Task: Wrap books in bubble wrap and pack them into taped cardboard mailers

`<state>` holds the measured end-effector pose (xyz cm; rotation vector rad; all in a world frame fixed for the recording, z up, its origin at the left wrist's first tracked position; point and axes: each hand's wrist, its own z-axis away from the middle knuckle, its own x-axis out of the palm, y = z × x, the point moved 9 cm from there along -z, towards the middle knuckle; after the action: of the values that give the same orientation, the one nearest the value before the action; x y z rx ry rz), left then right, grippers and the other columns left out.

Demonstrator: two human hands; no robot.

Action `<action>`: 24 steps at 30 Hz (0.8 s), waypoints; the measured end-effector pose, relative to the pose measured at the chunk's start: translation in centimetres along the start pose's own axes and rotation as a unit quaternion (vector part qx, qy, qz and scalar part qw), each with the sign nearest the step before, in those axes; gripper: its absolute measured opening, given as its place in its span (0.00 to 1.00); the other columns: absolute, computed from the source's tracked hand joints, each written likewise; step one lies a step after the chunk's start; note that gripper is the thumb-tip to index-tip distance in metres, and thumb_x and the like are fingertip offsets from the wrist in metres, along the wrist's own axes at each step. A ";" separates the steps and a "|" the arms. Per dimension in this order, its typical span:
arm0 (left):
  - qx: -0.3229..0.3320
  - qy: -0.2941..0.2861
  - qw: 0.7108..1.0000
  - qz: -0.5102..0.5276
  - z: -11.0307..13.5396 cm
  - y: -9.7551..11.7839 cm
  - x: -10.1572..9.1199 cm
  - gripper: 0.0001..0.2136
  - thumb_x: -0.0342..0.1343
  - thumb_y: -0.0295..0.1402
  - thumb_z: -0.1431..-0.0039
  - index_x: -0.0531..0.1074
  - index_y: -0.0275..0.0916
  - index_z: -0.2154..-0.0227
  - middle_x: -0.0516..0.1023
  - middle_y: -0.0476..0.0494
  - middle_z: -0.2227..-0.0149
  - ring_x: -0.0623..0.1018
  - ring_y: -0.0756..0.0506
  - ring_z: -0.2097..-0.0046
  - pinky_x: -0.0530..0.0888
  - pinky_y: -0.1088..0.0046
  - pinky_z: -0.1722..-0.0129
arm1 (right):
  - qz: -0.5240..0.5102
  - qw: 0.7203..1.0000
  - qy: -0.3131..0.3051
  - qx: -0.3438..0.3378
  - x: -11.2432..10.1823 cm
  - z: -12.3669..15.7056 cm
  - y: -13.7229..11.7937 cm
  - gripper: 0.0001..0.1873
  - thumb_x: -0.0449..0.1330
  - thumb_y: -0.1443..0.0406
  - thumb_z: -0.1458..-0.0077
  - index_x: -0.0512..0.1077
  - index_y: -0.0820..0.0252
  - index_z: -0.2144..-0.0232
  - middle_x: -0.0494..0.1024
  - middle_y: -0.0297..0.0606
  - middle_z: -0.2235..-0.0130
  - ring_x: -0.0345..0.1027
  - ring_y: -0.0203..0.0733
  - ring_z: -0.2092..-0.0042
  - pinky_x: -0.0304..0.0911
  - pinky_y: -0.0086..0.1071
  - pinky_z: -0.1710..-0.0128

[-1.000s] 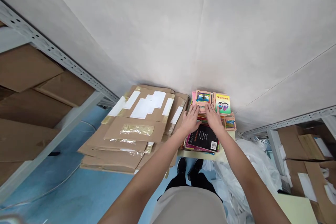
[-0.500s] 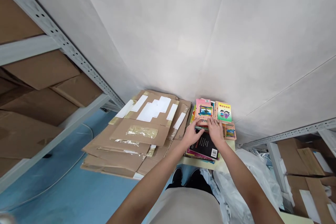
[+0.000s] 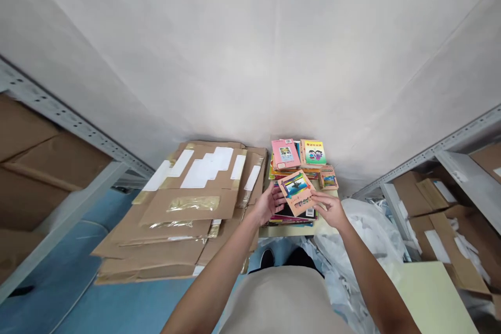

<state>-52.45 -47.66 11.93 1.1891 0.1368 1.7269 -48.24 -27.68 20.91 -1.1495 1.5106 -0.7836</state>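
Note:
A peach-coloured booklet [image 3: 300,199] with a blue landscape picture on its cover is raised above the pile and tilted. My right hand [image 3: 327,210] pinches its right edge between thumb and fingers. On the other side, my left hand [image 3: 268,204] is open with fingers apart, close to the booklet's left edge; whether they touch it is unclear. Beneath lies a black book [image 3: 287,211], mostly covered. Behind it are a pink book [image 3: 285,153] and a yellow-and-green book [image 3: 314,153] with two cartoon children. A small peach booklet [image 3: 327,177] lies at the right.
Flattened cardboard boxes [image 3: 188,214] with white labels and tape are stacked left of the books. A pale wall [image 3: 250,62] rises behind. Metal shelves with cartons [image 3: 55,164] flank both sides. White plastic bags [image 3: 364,235] and a pale yellow surface [image 3: 434,292] are at the right.
The peach booklet has been lifted off the pile and brought nearer to me, uncovering the pink book. My right hand now grips its edge; my left hand has moved to its left side.

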 end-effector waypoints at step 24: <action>-0.268 -0.328 0.800 -0.424 7.3 -32.7 26.9 0.18 0.71 0.45 0.61 0.74 0.37 0.77 0.75 0.50 0.78 0.72 0.53 0.77 0.64 0.80 0.78 | -0.171 0.844 0.464 0.207 -21.9 42.6 -0.4 0.27 0.60 0.55 0.48 0.68 0.50 0.45 0.74 0.46 0.44 0.77 0.48 0.56 0.72 0.41 0.59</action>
<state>-26.19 -13.71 14.41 0.9895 -0.2122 0.4505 -6.99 -3.59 17.97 -0.7124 1.7494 -2.0148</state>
